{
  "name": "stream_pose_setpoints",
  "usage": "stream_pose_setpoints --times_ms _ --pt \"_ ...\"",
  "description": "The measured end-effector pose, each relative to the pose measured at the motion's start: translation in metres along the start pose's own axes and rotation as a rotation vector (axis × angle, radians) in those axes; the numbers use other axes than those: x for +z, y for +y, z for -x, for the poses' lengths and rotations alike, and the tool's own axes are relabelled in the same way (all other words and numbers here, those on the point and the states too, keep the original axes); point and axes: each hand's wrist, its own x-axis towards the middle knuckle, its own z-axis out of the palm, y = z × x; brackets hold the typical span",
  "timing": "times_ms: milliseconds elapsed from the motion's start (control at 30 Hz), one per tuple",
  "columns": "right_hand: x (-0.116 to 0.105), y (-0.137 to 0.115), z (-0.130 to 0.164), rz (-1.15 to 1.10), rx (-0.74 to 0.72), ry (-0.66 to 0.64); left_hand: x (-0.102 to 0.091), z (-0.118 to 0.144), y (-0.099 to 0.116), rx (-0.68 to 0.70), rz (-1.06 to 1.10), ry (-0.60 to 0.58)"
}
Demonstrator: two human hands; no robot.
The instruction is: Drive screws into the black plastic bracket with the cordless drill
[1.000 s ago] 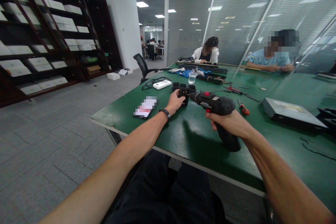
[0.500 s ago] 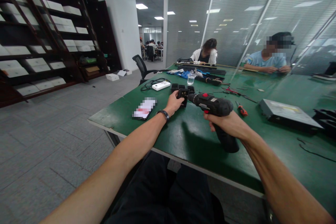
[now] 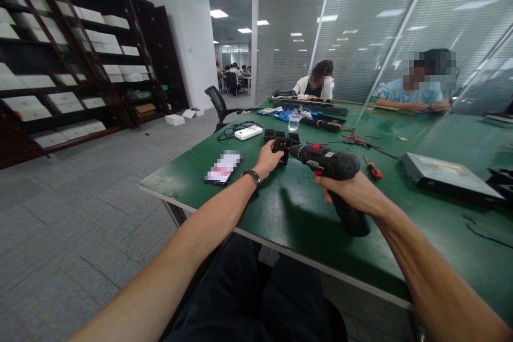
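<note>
Green tabletop (image 3: 272,219) | drill (image 3: 332,161) in right hand (image 3: 348,188) | black part (image 3: 285,145) in left hand (image 3: 266,160)

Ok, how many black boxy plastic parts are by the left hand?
4 visible: one black boxy plastic part in the left hand, three black parts behind it; others may be hidden.

no text or number can be read on the drill (image 3: 335,162) or elsewhere.

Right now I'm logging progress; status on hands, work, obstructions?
Left hand gripping black rectangular part. Right hand holding black-and-red power drill, aimed at that part; contact unclear. Nothing visible between them.
</note>
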Motion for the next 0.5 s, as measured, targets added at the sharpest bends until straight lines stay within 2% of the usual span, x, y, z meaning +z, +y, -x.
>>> stream_pose_setpoints --times_ms 500 --pt "0.0007 0.0004 -0.0004 0.006 0.020 0.012 -0.0013 -0.0001 0.0001 0.011 -0.006 -0.008"
